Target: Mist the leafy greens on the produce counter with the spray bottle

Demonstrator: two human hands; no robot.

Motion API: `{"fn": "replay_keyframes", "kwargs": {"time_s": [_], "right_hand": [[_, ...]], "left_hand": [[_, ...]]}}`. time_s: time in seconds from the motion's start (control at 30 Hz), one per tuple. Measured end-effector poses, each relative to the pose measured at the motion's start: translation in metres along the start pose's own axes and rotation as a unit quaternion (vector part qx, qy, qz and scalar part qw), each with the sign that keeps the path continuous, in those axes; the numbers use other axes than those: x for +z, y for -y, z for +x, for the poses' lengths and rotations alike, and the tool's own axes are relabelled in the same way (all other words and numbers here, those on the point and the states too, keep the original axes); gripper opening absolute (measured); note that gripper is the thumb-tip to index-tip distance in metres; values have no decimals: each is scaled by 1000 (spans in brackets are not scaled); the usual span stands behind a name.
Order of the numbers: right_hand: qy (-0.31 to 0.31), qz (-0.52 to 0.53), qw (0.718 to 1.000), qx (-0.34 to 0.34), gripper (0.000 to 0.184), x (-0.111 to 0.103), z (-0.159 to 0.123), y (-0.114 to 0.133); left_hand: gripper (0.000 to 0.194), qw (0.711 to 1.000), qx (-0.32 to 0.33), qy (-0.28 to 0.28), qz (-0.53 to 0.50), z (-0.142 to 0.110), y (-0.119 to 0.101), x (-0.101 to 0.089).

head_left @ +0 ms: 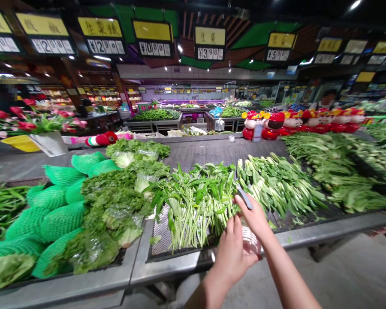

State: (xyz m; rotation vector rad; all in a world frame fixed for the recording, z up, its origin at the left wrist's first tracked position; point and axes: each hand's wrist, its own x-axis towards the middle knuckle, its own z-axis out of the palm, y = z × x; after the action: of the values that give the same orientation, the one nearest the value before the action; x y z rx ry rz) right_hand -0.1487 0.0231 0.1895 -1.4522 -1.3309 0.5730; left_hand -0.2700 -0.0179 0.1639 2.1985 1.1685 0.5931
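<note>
Between my hands is a clear spray bottle [249,236] with a grey spray head, above the front edge of the display. My left hand [231,249] is closed around the side of its body. My right hand [252,214] is closed at its top, around the grey head. The head points forward at leafy greens with long pale stems [196,206], which lie on a metal mesh tray [164,227]. Part of the bottle is hidden by my fingers. Right of these greens lie bunches of small bok choy-like greens [276,184].
At left are curly lettuce [109,197] and vegetables in green foam nets [62,216]. Red figurines [270,126] line the back ledge, with a white flower pot [49,142] at its left. A metal rail [173,264] edges the display. Price signs [209,43] hang overhead.
</note>
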Motion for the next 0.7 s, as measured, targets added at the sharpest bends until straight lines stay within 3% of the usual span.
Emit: {"fn": "replay_keyframes", "kwargs": {"time_s": [0.4,0.7], "right_hand": [[-48,-12,996,72,37,26,-21,-31],[-77,-32,991,109,39,28,-52,-41]], "left_hand": [[99,995,-26,95,-12,-8,34,12],[97,991,-13,135,-20,-26,38,24]]}}
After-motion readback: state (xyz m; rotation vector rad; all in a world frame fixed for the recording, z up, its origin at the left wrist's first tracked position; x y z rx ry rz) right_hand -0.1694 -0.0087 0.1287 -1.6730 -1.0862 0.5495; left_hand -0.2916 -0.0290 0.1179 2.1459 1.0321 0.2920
